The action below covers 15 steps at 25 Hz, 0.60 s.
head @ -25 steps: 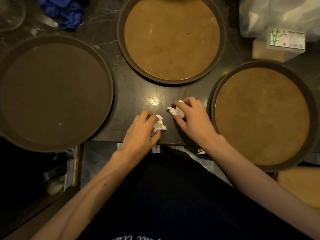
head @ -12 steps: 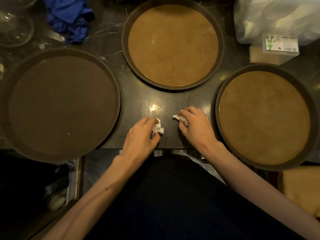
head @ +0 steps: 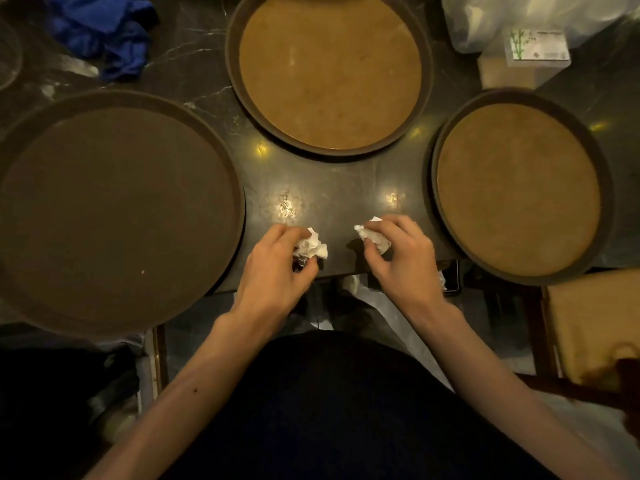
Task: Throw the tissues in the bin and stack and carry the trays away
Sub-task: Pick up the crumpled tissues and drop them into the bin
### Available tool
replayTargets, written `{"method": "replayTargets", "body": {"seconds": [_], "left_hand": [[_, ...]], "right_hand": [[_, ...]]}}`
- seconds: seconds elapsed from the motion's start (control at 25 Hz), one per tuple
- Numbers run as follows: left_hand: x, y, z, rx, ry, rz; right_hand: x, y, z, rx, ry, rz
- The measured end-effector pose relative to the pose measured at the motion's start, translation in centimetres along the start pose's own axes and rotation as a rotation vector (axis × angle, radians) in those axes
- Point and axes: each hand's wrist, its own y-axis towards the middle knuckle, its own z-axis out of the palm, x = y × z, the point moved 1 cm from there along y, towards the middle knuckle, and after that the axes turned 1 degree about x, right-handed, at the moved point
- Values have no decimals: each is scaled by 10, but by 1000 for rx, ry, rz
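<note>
Three round trays lie on the dark marble table: a large dark brown tray (head: 114,209) at the left, a tan tray (head: 329,71) at the back middle, and a second tan tray (head: 519,188) at the right. Near the table's front edge my left hand (head: 273,271) is closed around a crumpled white tissue (head: 311,247). My right hand (head: 405,258) pinches another crumpled tissue (head: 372,233). The two hands are a short gap apart between the left and right trays.
A blue cloth (head: 107,36) lies at the back left. A tissue box (head: 530,57) and a white plastic bag (head: 540,15) sit at the back right. Below the table edge are a tan wooden seat (head: 595,327) at the right and white plastic sheeting (head: 398,327).
Both hands have drawn back toward the table's front edge with their tissues, and the tissues are bunched more tightly in the fingers. The trays have not moved.
</note>
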Motion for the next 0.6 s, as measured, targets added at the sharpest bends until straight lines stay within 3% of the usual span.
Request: {"method": "replayTargets", "body": {"seconds": [0.4, 0.6], "left_hand": [[-37, -54, 31, -61, -35, 109], [-81, -98, 75, -107, 42, 126]], "right_hand": [[-10, -67, -25, -66, 85, 14], [-48, -134, -58, -85, 122, -37]]}}
